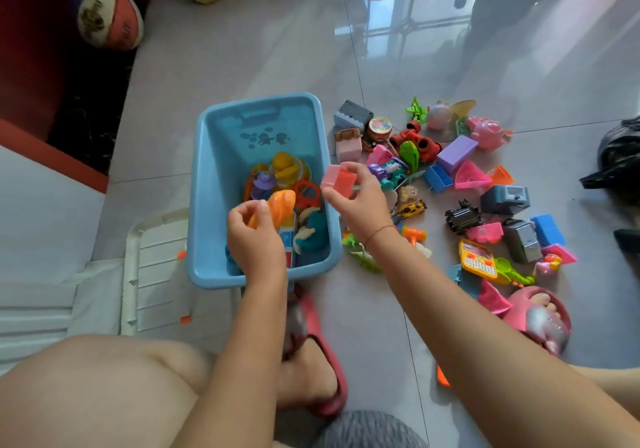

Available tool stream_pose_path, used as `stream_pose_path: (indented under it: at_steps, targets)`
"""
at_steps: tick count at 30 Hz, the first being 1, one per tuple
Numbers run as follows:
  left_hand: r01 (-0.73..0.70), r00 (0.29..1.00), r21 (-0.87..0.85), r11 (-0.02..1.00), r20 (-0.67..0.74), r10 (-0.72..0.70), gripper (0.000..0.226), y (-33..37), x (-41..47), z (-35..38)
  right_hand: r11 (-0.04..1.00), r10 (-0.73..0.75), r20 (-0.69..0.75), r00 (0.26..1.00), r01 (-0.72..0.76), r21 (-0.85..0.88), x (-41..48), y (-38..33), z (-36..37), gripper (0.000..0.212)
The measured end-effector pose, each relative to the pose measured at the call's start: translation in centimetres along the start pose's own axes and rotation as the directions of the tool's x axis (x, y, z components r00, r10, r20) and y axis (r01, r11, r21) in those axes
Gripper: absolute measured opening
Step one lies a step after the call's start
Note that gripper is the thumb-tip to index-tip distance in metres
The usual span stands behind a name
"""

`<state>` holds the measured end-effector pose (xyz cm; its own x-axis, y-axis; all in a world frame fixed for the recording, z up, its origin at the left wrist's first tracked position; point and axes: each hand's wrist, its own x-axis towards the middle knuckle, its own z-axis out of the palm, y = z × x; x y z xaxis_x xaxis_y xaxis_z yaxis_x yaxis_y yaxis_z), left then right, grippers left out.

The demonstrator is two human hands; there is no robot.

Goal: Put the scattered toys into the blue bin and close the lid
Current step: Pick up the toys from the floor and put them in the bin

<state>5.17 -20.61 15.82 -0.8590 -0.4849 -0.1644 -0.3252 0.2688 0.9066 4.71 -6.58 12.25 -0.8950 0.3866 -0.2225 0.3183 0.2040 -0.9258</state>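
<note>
The blue bin (207, 184) stands open on the tiled floor with several toys lying inside. My left hand (254, 239) hovers over the bin's near end and grips an orange toy bread loaf (281, 207). At the bin's right rim, my right hand (360, 201) holds a pink and red block (338, 179) between its fingertips. Scattered toys (460, 184) cover the floor to the right of the bin: blocks, cars, a pink pig, a yellow toy phone. The white lid (156, 271) lies flat on the floor just left of the bin.
A basketball (109, 16) sits at the far left by a dark red cabinet. My feet in pink slippers (535, 319) rest near the toy pile and below the bin. A black bag (620, 156) lies at the right edge. A white mattress edge runs along the left.
</note>
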Motion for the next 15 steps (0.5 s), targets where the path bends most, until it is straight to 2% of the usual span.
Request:
stream_pose_path:
  at_steps: [3, 5, 7, 9, 12, 15]
  targets:
    - [0.059, 0.995, 0.140, 0.988, 0.067, -0.069, 0.014, -0.8, 2.2, -0.4, 0.997, 0.026, 0.180, 0.983, -0.012, -0.078, -0.3, -0.8, 0.3, 0.060]
    - [0.057, 0.991, 0.190, 0.980, 0.108, -0.079, 0.012, -1.3, 2.0, -0.2, 0.996, 0.055, 0.171, 0.984, -0.042, -0.079, -0.5, -0.1, -1.1, 0.060]
    - [-0.003, 0.989, 0.187, 0.982, 0.147, -0.025, 0.010, -1.6, 0.6, 0.4, 0.991, 0.118, 0.077, 0.990, -0.113, -0.072, -0.9, 2.0, -3.7, 0.055]
    - [-0.155, 0.970, 0.135, 0.979, 0.211, 0.124, 0.010, -1.9, -1.9, 1.5, 0.969, 0.238, -0.070, 0.969, -0.242, -0.056, -2.1, 5.7, -7.0, 0.049]
    - [-0.405, 0.861, 0.103, 0.908, 0.377, 0.341, 0.010, -3.9, -6.2, 3.6, 0.893, 0.395, -0.319, 0.862, -0.441, -0.085, -6.2, 12.6, -10.9, 0.049]
    - [-0.491, 0.741, 0.140, 0.860, 0.585, 0.328, 0.016, -7.4, -9.1, 6.1, 0.775, 0.507, -0.397, 0.766, -0.606, -0.180, -11.4, 18.3, -11.3, 0.055]
